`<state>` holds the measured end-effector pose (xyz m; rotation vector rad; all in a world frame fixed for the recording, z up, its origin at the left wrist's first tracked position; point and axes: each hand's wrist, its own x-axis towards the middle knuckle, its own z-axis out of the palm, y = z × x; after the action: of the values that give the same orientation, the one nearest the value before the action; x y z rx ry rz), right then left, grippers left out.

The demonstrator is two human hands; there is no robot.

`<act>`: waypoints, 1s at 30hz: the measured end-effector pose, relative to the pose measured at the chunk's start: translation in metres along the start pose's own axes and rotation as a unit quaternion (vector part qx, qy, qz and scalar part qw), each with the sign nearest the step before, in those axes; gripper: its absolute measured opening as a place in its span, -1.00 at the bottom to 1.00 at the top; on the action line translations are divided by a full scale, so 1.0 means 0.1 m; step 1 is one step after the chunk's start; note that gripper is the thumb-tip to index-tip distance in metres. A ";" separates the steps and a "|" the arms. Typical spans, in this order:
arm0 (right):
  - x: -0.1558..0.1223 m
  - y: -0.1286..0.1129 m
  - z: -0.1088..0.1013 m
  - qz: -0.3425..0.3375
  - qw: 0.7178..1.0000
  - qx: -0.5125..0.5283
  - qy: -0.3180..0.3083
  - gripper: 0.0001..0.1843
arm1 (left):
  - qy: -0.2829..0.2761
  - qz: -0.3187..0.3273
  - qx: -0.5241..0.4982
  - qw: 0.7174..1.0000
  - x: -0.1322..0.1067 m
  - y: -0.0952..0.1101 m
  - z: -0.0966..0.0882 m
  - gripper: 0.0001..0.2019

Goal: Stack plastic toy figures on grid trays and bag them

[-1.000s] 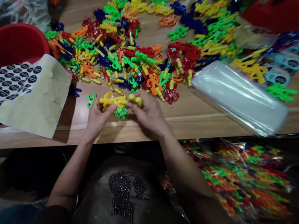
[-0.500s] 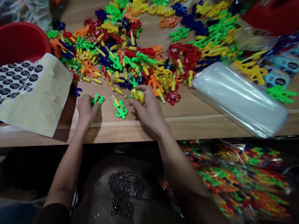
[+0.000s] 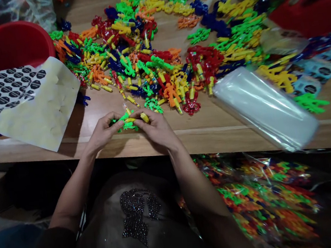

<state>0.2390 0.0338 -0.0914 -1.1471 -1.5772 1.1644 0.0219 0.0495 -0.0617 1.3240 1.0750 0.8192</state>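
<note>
Close to the table's front edge my two hands almost meet. A green plastic toy figure (image 3: 118, 127) is pinched in the fingers of my left hand (image 3: 102, 132). The fingers of my right hand (image 3: 156, 131) are closed on small yellow tubes (image 3: 144, 118), one pointing toward the green figure. Another green figure lies under or just behind the fingertips, partly hidden, with a clear-tipped yellow tube (image 3: 126, 108) beside it. Whether the tube and the held figure touch I cannot make out. Past my right fingers lies a further green figure (image 3: 153, 104).
A heap of coloured plastic figures and yellow tubes (image 3: 135, 62) spreads behind my hands. On the left, a sticker sheet (image 3: 54, 102) leans over a red basin (image 3: 49, 39). Clear plastic bags (image 3: 261, 106) lie at right. Bagged figures (image 3: 262, 196) sit below the table edge.
My left hand has moved right with the green figure, and my right hand has moved left with the yellow tubes. They now come together over the green figure lying between them.
</note>
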 end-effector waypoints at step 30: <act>0.15 -0.20 -0.78 -0.119 0.940 -0.186 0.260 -0.78 | 0.178 0.057 0.430 0.883 0.48 -0.22 -0.72 -0.62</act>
<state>0.3063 0.0604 -0.0537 -1.3248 -1.4881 0.3604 -0.0323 0.1168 -0.0851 2.0352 1.7889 0.7008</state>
